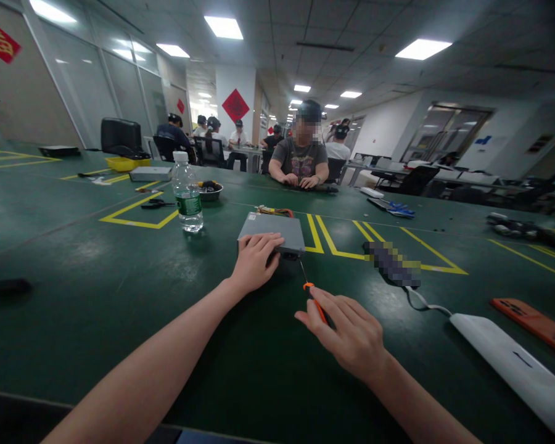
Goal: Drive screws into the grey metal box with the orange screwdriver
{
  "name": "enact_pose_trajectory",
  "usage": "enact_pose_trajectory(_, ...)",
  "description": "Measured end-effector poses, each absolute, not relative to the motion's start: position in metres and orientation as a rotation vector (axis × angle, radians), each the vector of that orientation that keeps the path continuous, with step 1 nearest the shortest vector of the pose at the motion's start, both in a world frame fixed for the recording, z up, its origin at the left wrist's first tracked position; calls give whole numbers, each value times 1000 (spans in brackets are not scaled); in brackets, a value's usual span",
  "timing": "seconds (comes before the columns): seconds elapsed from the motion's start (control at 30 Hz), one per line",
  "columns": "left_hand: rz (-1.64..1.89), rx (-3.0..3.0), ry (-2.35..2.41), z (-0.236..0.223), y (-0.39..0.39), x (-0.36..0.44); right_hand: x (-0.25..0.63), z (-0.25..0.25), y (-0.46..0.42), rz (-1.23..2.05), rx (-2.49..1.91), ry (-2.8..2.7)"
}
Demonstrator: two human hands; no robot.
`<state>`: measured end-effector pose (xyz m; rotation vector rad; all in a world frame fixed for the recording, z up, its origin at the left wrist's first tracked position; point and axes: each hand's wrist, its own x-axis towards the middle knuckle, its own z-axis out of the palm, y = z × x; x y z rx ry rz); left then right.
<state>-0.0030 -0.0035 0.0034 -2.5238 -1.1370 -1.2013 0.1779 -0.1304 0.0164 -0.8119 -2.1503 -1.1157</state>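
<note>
A grey metal computer power supply (287, 228) lies on the green table in front of me, its bundle of coloured wires (275, 211) at the far side. My left hand (255, 262) grips its near left part, fingers over the top and thumb at the front face. In my right hand (349, 330) is a screwdriver (309, 287) with an orange and black handle, the fingers closed around it. Its thin shaft points up and away to the near right corner of the power supply; whether the tip sits in a screw is too small to tell.
Left of the power supply stands a water bottle (189, 200), with a metal bowl (210, 190) behind it. To the right lie a blurred dark object (393, 264), a white power bank (509, 357) with a cable and an orange phone (536, 324). Opposite sits a person (300, 160).
</note>
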Motion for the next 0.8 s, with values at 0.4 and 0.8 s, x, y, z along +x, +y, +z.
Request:
enact_pose_trajectory(0.4, -1197, -2534, -1171, 6, -7, -2, 157, 7, -146, -647, -1327, -2059)
enact_pose_trajectory(0.8, -1190, -2567, -1212, 6, -7, -1, 148, 9, -156, 944, -1489, -941)
